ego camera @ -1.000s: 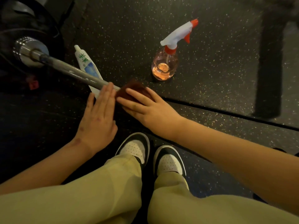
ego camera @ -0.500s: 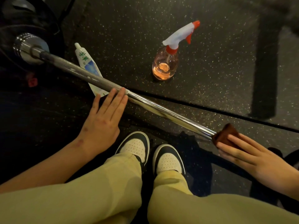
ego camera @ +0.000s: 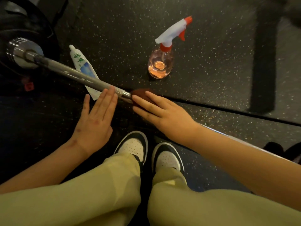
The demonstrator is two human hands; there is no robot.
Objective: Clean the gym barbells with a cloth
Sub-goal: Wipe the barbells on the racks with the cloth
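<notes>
As you looked down on the barbell (ego camera: 68,71), your right hand (ego camera: 164,115) lay across the dark red cloth (ego camera: 141,92), its fingers nearly straight and pressing the cloth onto the shaft; the thumb was hidden, so I cannot tell whether it wrapped underneath. The cloth sat bunched on the bar under those fingertips, touching the steel. Just left of that grip, your left hand (ego camera: 96,123) was flat and spread open, fingers straight and together, fingertips resting on the knurled shaft and holding nothing. A short bare stretch of bar showed between the two hands. From the left hand the bar ran up and away to its chrome sleeve (ego camera: 21,53); from the cloth it passed beneath your right forearm and out the far side. A white tube (ego camera: 81,64) lay on the speckled floor (ego camera: 211,75) under the bar, just beyond your left fingertips. A spray bottle (ego camera: 161,62) of pinkish liquid stood upright beyond the cloth, apart from it. Your shoes (ego camera: 133,145) were planted below both hands, nearer to you
</notes>
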